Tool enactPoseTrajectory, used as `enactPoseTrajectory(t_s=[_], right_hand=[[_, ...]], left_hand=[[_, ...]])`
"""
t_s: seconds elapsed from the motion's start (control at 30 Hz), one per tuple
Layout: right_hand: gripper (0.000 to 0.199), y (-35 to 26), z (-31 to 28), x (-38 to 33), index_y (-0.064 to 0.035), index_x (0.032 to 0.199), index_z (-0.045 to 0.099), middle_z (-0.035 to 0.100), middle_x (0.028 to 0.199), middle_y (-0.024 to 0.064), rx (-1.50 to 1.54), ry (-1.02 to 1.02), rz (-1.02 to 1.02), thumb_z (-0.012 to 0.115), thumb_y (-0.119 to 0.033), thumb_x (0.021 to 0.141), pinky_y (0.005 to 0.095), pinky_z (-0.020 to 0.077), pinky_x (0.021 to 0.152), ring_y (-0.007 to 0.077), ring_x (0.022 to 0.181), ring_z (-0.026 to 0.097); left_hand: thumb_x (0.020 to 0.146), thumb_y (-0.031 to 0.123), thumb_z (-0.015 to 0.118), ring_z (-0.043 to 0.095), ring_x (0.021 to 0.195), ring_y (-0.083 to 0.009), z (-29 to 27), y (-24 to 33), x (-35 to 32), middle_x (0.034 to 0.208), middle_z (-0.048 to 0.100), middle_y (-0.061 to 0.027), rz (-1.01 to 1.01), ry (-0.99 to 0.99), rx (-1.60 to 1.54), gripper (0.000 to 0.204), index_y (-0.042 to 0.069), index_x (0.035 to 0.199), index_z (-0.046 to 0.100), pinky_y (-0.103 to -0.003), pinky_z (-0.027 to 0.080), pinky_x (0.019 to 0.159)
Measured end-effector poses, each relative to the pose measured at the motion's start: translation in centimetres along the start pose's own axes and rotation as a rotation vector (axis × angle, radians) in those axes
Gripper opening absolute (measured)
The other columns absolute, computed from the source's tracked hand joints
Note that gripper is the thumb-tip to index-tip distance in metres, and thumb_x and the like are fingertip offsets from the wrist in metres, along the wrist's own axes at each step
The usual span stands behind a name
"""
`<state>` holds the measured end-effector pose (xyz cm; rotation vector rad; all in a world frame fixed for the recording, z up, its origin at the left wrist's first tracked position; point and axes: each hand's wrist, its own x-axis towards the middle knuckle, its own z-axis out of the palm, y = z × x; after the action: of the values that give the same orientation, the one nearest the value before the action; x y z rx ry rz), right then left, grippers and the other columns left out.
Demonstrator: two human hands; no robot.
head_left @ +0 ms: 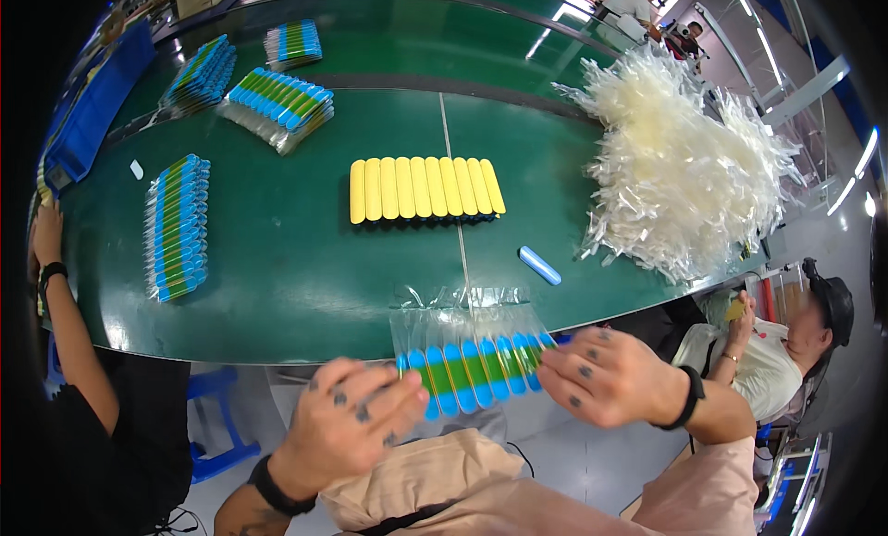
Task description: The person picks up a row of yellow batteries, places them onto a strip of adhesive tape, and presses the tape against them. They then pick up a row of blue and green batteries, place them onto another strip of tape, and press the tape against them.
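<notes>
Head view | curled left hand and curled right hand are pinching opposite ends of the bagged blue-green pack, lower centre, partly hiding them | co-worker, far left, is being cropped

Near seven o'clock the left hand and near four the right hand cover the ends of the pack, and the left forearm is cut off below. At nine, a co-worker's hand meets the dark rim, its work hidden. At one, a pale-shirted person is too small to make out, while the plastic heap at two hides the table beneath.
</notes>
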<state>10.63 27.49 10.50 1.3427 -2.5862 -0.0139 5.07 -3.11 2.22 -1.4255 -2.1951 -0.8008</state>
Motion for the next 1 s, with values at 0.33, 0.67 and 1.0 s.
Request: enactPoseTrajectory(t_s=[0.33, 0.67, 1.0], right_hand=[[0.027, 4.0, -3.9, 3.6, -0.0023, 0.106, 0.066, 0.061, 0.069, 0.0062, 0.197, -0.021, 0.176, 0.072, -0.009, 0.081, 0.0313, 0.0441, 0.051, 0.0193, 0.059, 0.062], [0.046, 15.3, 5.4, 8.7, -0.0008, 0.129, 0.059, 0.062, 0.070, 0.0075, 0.553, -0.014, 0.850, 0.071, -0.026, 0.092, 0.0340, 0.0464, 0.058, 0.0162, 0.062, 0.057], [0.096, 14.2, 5.8, 9.0, -0.0119, 0.148, 0.044, 0.050, 0.143, 0.0231, 0.465, -0.179, 0.597, 0.091, -0.036, 0.068, 0.0466, 0.0458, 0.107, 0.0428, 0.127, 0.054]], left_hand=[[0.077, 0.005, 0.074, 0.064, 0.078, -0.0208, -5.1, -3.1, 2.9, 0.097, 0.071, -0.0058, -0.288, 0.097, -0.302, 0.023, 0.008, 0.100, 0.074, -0.034, 0.052, 0.070], [0.086, 0.024, 0.074, 0.065, 0.084, -0.0248, 0.1, -14.8, 10.8, 0.094, 0.068, -0.0152, -0.692, -0.135, -0.285, 0.037, -0.002, 0.112, 0.070, -0.038, 0.052, 0.078], [0.068, 0.018, 0.089, 0.042, 0.139, -0.0414, -0.8, -14.3, 10.4, 0.153, 0.041, -0.0220, -0.550, -0.392, -0.271, 0.103, 0.011, 0.156, 0.034, -0.045, 0.035, 0.116]])
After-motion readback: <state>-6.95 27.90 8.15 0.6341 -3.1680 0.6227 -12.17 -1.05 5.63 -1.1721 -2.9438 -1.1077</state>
